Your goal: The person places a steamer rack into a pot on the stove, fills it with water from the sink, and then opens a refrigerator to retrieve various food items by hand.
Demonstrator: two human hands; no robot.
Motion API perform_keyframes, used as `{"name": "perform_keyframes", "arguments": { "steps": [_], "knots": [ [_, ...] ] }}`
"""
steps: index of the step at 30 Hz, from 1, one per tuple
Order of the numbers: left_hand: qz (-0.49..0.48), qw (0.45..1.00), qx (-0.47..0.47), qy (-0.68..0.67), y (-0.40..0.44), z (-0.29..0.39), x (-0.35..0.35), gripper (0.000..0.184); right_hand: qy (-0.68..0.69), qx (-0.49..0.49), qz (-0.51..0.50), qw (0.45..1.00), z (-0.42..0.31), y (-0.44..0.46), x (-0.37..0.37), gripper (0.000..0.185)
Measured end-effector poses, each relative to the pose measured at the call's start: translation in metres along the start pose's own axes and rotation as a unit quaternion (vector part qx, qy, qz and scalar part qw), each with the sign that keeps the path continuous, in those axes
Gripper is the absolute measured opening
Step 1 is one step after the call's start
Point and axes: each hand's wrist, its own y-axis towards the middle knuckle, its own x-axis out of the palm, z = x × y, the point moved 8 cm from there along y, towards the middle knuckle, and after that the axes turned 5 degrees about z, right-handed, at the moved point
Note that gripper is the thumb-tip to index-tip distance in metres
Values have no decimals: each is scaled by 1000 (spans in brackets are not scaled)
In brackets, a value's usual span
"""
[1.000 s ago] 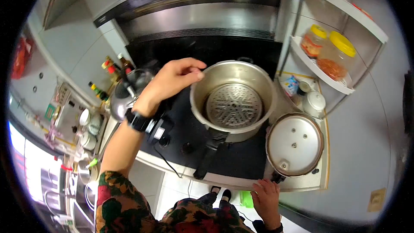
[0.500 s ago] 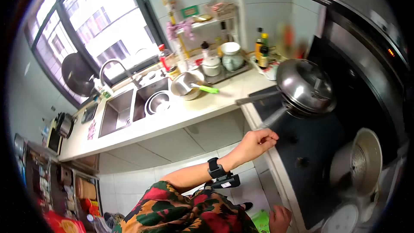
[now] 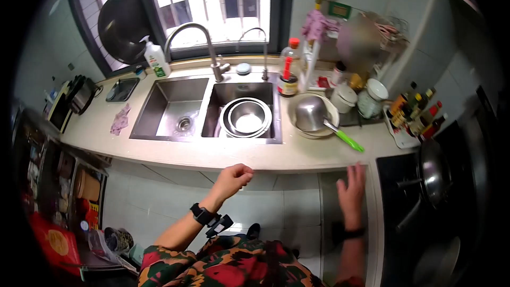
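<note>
My left hand (image 3: pixel 234 182) hangs in the air just before the counter's front edge, its fingers curled in with nothing visible in them. My right hand (image 3: pixel 350 194) is raised near the counter edge by the stove, open, fingers apart and holding nothing. Beyond it a metal scoop (image 3: pixel 311 112) with a green handle rests upside down in a pale bowl (image 3: pixel 332 107), the handle sticking out over the counter (image 3: pixel 239 153). Nested metal basins (image 3: pixel 268 122) stand in the right compartment of the double sink (image 3: pixel 276 137).
On the stove (image 3: pixel 396 180) sits a lidded pan (image 3: pixel 434 172). Bottles (image 3: pixel 414 114) stand in a white tray at the corner. A soap bottle (image 3: pixel 155 59), a faucet (image 3: pixel 204 34) and a pink cloth (image 3: pixel 120 119) are around the sink. Shelves (image 3: pixel 64 170) stand at left.
My view has swung left from the stove to the sink. My left hand has moved away from the pan handle, and my right hand has come up with its fingers spread.
</note>
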Motion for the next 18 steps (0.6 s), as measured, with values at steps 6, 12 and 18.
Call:
{"name": "perform_keyframes", "arguments": {
  "steps": [6,12,18],
  "knots": [
    [115,988,-50,-94,0,-48,-91,17,-275,26,-41,960,19,102,52,52],
    [70,988,-80,-109,14,-52,-85,15,-282,-42,41,958,18,122,39,26],
    [-50,991,-49,-114,58,-34,-39,23,-94,-21,55,994,-34,109,25,31]
  ]
}}
